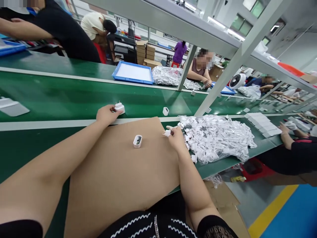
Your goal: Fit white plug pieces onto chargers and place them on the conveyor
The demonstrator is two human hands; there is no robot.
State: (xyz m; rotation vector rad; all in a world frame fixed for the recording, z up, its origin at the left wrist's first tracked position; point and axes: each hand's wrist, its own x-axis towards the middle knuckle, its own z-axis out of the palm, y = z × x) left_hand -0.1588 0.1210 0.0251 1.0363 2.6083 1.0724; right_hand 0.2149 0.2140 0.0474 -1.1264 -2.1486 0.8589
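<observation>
My left hand [107,115] reaches over the green belt and grips a white charger [120,108] by its side, its two pins pointing up. Between finger and thumb of my right hand [177,138] is a white plug piece [167,133], pins toward the left. An open white charger housing [137,141] with dark parts inside lies on the brown cardboard sheet [119,172] between my arms. Another white housing [165,111] sits on the belt, apart from both hands. Right beside my right hand spreads a heap of white plug pieces [218,138] on and under clear plastic.
The green conveyor belt [74,94] runs across in front of me, edged by a pale rail [49,125]. A slanting metal post [237,62] rises behind the heap. Flat white pieces [264,124] lie near a co-worker's hand [284,128] at the right. A blue tray [133,72] stands across the belt.
</observation>
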